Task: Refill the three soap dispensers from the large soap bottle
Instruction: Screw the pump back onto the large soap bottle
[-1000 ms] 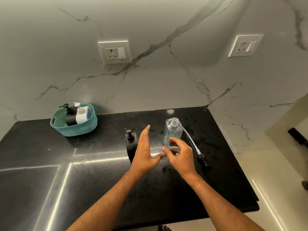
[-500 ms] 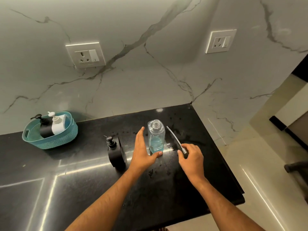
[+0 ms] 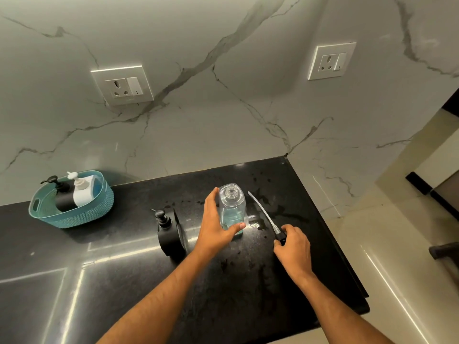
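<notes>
Two bare forearms, no sleeves in view. Left hand (image 3: 218,229) and right hand (image 3: 294,247) without gloves, rings, watch or wristband. Short, unpainted nails on the visible fingers.

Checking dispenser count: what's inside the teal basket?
In the teal basket: a black pump dispenser, a white pump dispenser, and something white and blue behind them, mostly covered. The basket wall hides the floor.

No legible text anywhere.
</notes>
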The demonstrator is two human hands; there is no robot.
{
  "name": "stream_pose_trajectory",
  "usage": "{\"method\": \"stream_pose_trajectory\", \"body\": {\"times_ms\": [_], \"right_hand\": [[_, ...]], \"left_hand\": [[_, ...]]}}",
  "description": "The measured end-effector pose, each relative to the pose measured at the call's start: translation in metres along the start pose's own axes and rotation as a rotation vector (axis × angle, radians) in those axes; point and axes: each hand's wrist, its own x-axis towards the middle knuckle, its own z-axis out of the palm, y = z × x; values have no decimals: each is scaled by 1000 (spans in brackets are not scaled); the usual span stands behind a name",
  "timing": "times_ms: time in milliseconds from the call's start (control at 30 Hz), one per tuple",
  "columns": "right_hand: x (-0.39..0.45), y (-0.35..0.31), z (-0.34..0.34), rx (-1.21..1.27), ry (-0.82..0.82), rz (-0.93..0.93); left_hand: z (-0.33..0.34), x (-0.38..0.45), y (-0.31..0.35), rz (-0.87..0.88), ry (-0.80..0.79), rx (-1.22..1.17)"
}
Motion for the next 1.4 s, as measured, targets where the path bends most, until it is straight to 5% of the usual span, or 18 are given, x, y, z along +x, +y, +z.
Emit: {"method": "stream_pose_trajectory", "body": {"times_ms": [333,733,1400], "right_hand": [[12,-37,-27,393,265,39],[20,-107,-96,615,495,-193],[-6,-185,-155,874,569,-459]], "left_hand": [[0,8,-1,2,8,-29],[-6,19,3,11,-4,-48],[-8,20,7,-15,-23,-22]]}}
